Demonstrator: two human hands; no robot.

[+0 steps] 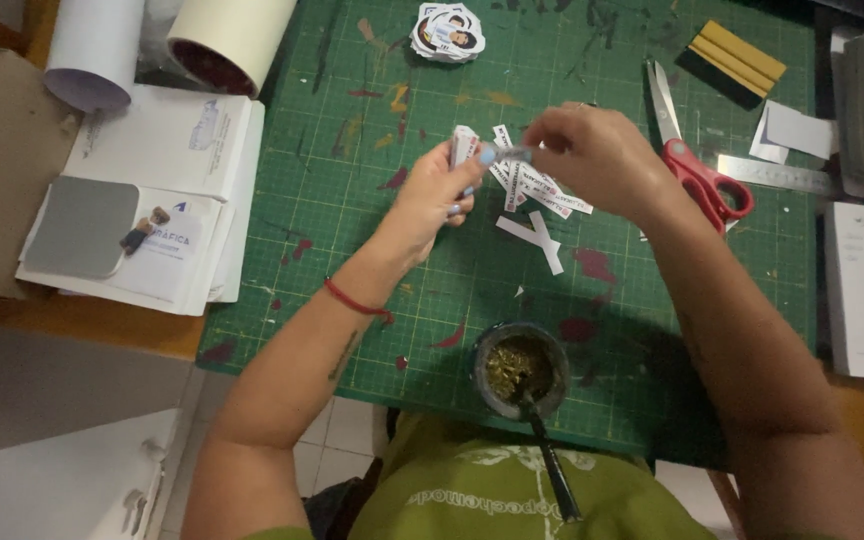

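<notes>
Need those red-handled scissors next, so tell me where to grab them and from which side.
Grip the scissors by the red handle loops, which lie at the near end, just right of the right hand. Come from the near right, fingers into the loops. The blades point away toward the far edge of the green cutting mat, so this approach probably keeps the hand clear of the tips.

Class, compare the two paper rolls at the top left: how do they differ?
The white roll lies furthest left, its open end pale inside. The cream roll beside it is yellower, and its open end looks dark red inside. Both lie tilted, open ends towards the camera, over white papers.
</notes>
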